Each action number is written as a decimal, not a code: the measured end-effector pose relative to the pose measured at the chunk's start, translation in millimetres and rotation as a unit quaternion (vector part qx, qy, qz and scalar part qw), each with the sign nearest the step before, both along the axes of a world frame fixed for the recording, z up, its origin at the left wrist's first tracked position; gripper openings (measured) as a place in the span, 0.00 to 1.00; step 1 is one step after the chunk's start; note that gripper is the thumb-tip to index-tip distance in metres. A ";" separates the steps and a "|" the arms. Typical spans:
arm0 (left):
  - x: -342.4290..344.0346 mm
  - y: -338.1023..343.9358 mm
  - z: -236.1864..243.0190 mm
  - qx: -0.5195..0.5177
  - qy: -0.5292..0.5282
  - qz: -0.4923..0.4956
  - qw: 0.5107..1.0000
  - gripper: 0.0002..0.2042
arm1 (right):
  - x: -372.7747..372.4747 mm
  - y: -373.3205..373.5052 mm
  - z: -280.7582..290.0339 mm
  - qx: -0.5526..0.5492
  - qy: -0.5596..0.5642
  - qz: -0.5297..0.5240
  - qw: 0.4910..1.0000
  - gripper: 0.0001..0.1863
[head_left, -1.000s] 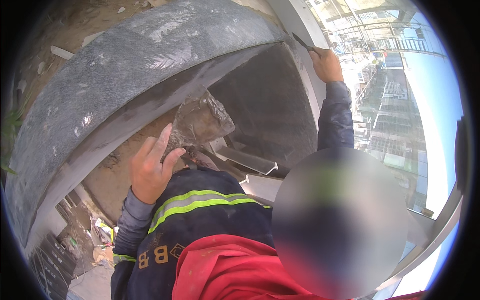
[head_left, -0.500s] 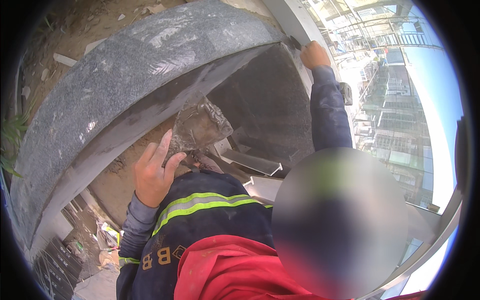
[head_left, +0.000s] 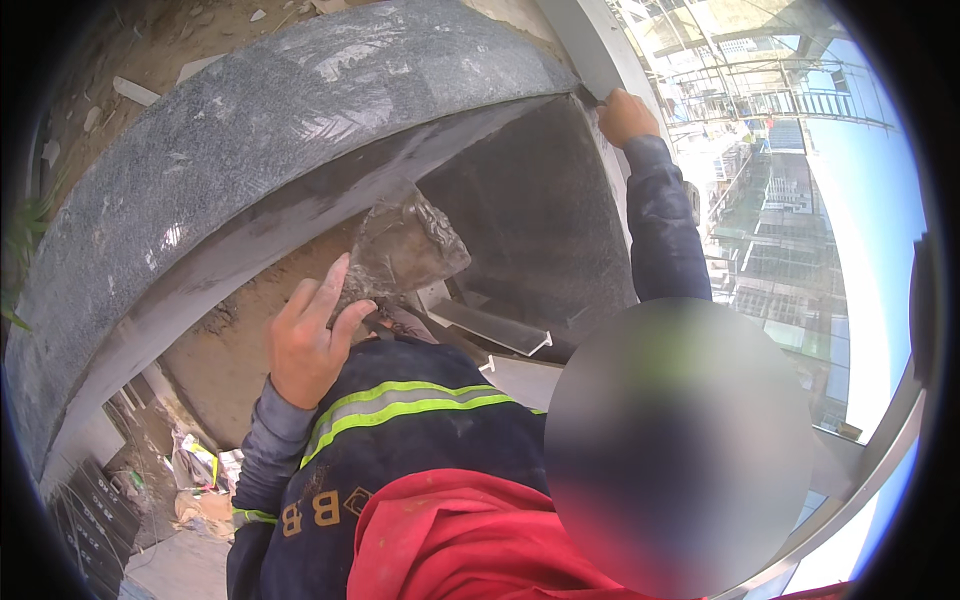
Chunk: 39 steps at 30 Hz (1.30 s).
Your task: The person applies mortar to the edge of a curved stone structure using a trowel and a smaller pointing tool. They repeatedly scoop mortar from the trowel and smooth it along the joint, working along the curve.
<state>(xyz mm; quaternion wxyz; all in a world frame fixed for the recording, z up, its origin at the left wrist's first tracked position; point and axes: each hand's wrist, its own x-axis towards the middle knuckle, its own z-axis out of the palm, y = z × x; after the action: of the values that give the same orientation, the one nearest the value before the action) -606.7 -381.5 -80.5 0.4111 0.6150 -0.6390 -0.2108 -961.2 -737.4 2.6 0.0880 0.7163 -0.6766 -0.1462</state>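
Granite, speckled grey and polished enough to throw back pale streaks of daylight, sweeps in a broad curved slab (head_left: 250,150) across the upper left of the head view, its thick underside edge rough and dusty. A person in a dark work jacket with reflective yellow-and-silver bands (head_left: 400,400) and a red hood (head_left: 460,540) works close under it. The left hand (head_left: 310,345) is raised with fingers loosely spread upward, the fingertips pinching the lower edge of a flat board loaded with wet grey mortar (head_left: 405,250), lumpy and glistening, which sits just beneath the slab's lip. The right hand (head_left: 625,115), arm stretched high, is closed into a fist at the top corner of a dark vertical stone panel (head_left: 530,220), where it meets a pale frame (head_left: 590,50); what it clutches cannot be made out. A light metal angle strip (head_left: 500,328) lies below the panel. Sandy rubble (head_left: 160,50) with scattered tile fragments lies beyond the slab. Far below at right, rooftops and building facades (head_left: 780,230) show in bright sun.
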 end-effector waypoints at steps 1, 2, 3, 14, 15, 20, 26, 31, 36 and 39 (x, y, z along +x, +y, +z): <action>-0.4 0.0 -0.8 0.007 -0.006 -0.003 1.000 0.26 | -2.2 1.5 1.8 0.005 -0.004 0.002 1.000 0.16; -0.3 -0.5 -0.2 0.008 -0.005 -0.004 1.000 0.26 | -2.0 4.5 5.6 0.009 -0.010 0.002 1.000 0.17; -0.4 -1.1 0.5 0.008 -0.006 -0.004 1.000 0.26 | -2.8 5.6 8.1 0.014 -0.016 0.003 1.000 0.17; -2.3 -3.9 4.4 0.003 -0.020 -0.018 1.000 0.27 | -28.1 -29.3 -3.4 -0.028 -0.034 -0.002 0.999 0.19; -2.7 -3.3 5.8 0.003 -0.017 -0.016 1.000 0.27 | -20.0 -27.4 0.0 -0.031 -0.038 -0.004 0.999 0.19; -2.0 3.1 4.8 0.019 -0.019 -0.007 1.000 0.27 | -11.8 -26.1 4.5 0.015 -0.037 0.014 0.999 0.20; 0.2 5.8 6.7 0.006 -0.018 -0.004 1.000 0.27 | -41.8 6.4 50.1 0.016 -0.187 0.091 0.978 0.19; 2.7 6.0 8.1 -0.019 -0.030 0.006 0.999 0.27 | -64.3 30.3 42.8 -0.049 -0.255 0.063 0.964 0.17; -1.7 2.9 9.2 -0.030 -0.037 -0.026 0.999 0.27 | -64.4 31.3 11.0 -0.047 -0.166 0.027 0.985 0.18; -5.9 5.0 13.3 -0.006 -0.041 -0.041 0.998 0.26 | -53.7 14.8 -2.0 -0.068 -0.128 -0.008 0.989 0.16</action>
<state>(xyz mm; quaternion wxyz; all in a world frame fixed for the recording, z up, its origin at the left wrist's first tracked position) -612.7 -376.4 -67.3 0.3792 0.5936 -0.6816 -0.1982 -1014.9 -722.6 0.6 0.0474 0.7158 -0.6966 -0.0078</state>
